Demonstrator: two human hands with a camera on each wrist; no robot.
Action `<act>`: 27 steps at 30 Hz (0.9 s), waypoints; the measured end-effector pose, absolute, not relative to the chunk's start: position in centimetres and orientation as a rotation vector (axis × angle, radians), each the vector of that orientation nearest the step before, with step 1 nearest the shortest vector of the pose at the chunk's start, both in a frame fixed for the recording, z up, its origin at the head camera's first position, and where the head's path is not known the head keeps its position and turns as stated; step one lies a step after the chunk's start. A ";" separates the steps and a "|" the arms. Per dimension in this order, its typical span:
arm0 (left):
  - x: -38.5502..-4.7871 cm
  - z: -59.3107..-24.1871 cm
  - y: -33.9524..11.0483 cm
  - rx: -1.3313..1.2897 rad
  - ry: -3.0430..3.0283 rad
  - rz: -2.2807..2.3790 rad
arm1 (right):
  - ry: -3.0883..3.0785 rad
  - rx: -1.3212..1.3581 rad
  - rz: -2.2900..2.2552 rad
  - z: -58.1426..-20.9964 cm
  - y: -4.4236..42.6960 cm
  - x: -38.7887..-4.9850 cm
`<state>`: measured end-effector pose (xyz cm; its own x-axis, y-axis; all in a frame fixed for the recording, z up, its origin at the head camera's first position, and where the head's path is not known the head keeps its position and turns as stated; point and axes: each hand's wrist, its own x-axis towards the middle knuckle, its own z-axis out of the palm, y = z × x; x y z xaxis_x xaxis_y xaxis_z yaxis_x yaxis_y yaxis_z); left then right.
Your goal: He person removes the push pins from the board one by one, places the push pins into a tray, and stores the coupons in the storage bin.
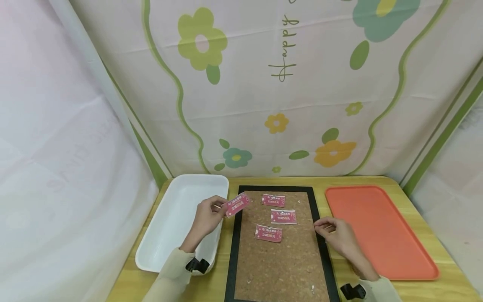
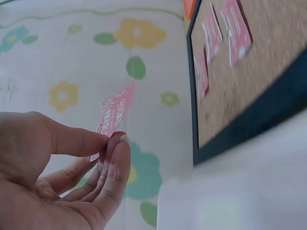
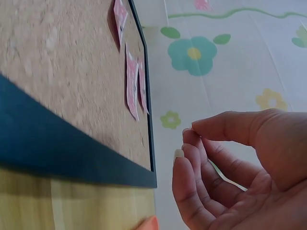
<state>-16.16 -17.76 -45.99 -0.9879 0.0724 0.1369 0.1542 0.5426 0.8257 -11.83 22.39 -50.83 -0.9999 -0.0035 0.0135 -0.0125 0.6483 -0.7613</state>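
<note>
The left hand (image 1: pixel 206 214) has its grip clamped on a pink printed card (image 1: pixel 237 204), thumb against fingers at the card's lower-left end. The card is a thin rectangle with white lettering; seen from the head, its long axis slants from the hand up to the right, printed face toward the wearer, free end over the left edge of the black frame (image 1: pixel 328 262). That frame borders a rectangular board (image 1: pixel 279 268) of speckled brown cork. Three matching cards (image 1: pixel 284 217) sit on its upper half, long axes roughly crosswise, the lowest dipping slightly rightward. The right hand (image 1: pixel 337 235) is beside the frame's right side, thumb and fingertips together; whether anything small lies between them cannot be told. A deep white tub (image 1: pixel 177 218) and a shallow orange-red tray (image 1: pixel 377 226) flank the board on the wood-grain counter (image 1: pixel 434 289).
</note>
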 end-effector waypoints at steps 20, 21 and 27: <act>-19.9 -46.8 -23.9 -0.027 -2.752 -1.266 | -2.851 -0.079 1.195 -51.3 27.9 -11.5; -20.0 -47.0 -24.1 -0.016 -2.756 -1.251 | -2.855 -0.092 1.207 -51.4 28.2 -11.4; -21.0 -47.8 -25.3 0.034 -2.781 -1.191 | -2.874 -0.139 1.229 -52.0 29.7 -11.3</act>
<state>-20.98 -25.29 -47.80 -0.9930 -0.0659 0.0975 0.0251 0.6911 0.7223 -11.34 29.70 -52.02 -0.9960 0.0865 -0.0227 0.0762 0.6875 -0.7222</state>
